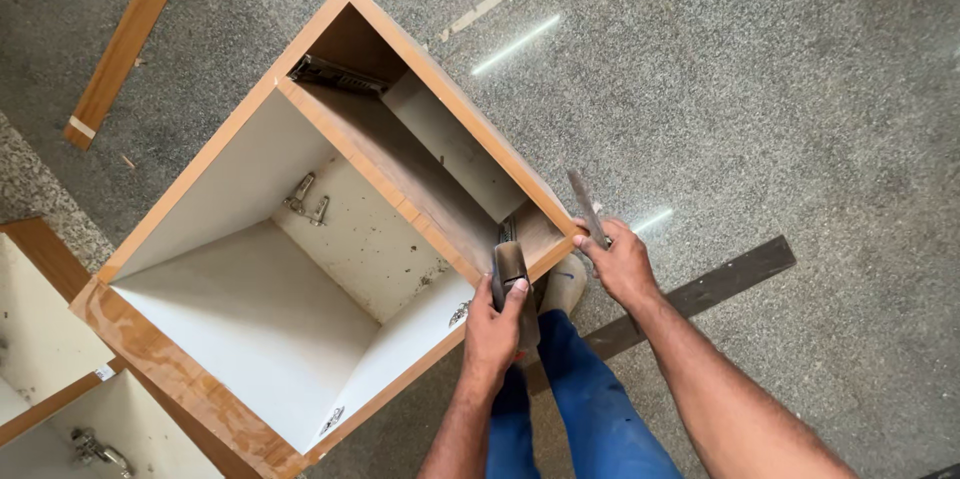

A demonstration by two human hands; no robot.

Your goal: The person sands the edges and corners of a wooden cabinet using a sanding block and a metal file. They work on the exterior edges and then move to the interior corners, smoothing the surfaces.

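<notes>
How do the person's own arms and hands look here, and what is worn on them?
Both forearms are bare, with no sleeves in view. The left hand and the right hand wear no gloves, and no rings, watch or bracelet can be seen. Below them show blue trousers.

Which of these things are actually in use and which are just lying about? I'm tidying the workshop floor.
In use:
left hand gripping a hammer
right hand holding a chisel at the corner
open wooden cabinet

Lying about:
wooden strip
dark plank
second cabinet
pale sliver
</notes>
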